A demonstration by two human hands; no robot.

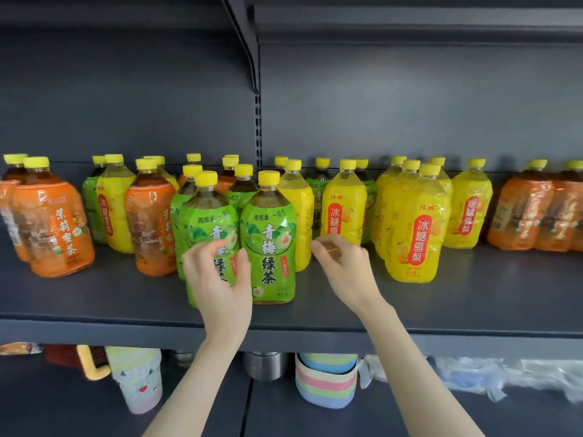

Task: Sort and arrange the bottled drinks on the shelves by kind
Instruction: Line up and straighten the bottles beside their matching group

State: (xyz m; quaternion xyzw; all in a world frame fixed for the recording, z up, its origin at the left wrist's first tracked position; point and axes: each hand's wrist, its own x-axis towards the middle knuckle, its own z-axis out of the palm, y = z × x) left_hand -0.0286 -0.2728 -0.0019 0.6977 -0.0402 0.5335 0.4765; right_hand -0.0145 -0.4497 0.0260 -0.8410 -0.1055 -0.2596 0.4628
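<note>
Head view: left hand [217, 279] curves over the front green tea bottle [209, 216], grip unclear, right hand [344, 272] loosely curled, empty, by a yellow bottle [344, 212] on the shelf [441, 304], likely regrouping 3 mixed kinds.

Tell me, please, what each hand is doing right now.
Left hand: curled at the front green-labelled plastic bottle; grip unclear.
Right hand: loosely curled, empty.

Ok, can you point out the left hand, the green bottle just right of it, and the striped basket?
left hand [217, 277], head view, back of the hand.
green bottle [269, 234], head view, front label.
striped basket [325, 386], head view, its side wall.
</note>
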